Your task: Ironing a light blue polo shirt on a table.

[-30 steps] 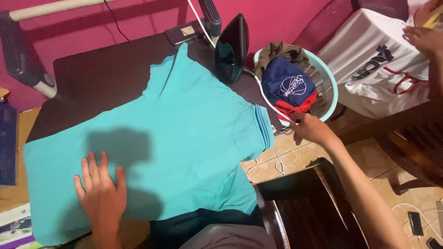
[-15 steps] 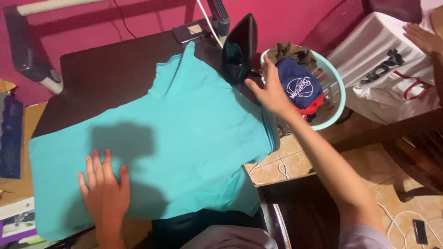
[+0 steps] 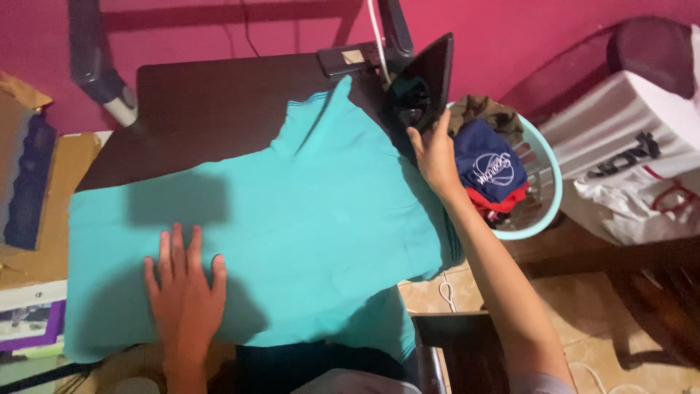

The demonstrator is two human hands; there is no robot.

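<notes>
A turquoise T-shirt [image 3: 306,219] lies spread over a dark table [image 3: 211,102]. My left hand [image 3: 184,288] rests flat on the shirt's near left part, fingers apart. My right hand [image 3: 435,153] reaches to the table's far right corner and closes around the handle of a black iron [image 3: 423,84] that stands upright on its heel. The iron's cord [image 3: 377,33] runs up the wall behind it.
A light green laundry basket [image 3: 543,219] with a navy garment [image 3: 485,164] and other clothes stands to the right of the table. White printed clothes [image 3: 634,160] lie further right. A dark chair [image 3: 467,350] is near my right arm. Books [image 3: 29,182] sit at left.
My right hand has moved from the basket's edge up and left to the iron. My left hand has stayed flat on the shirt.
</notes>
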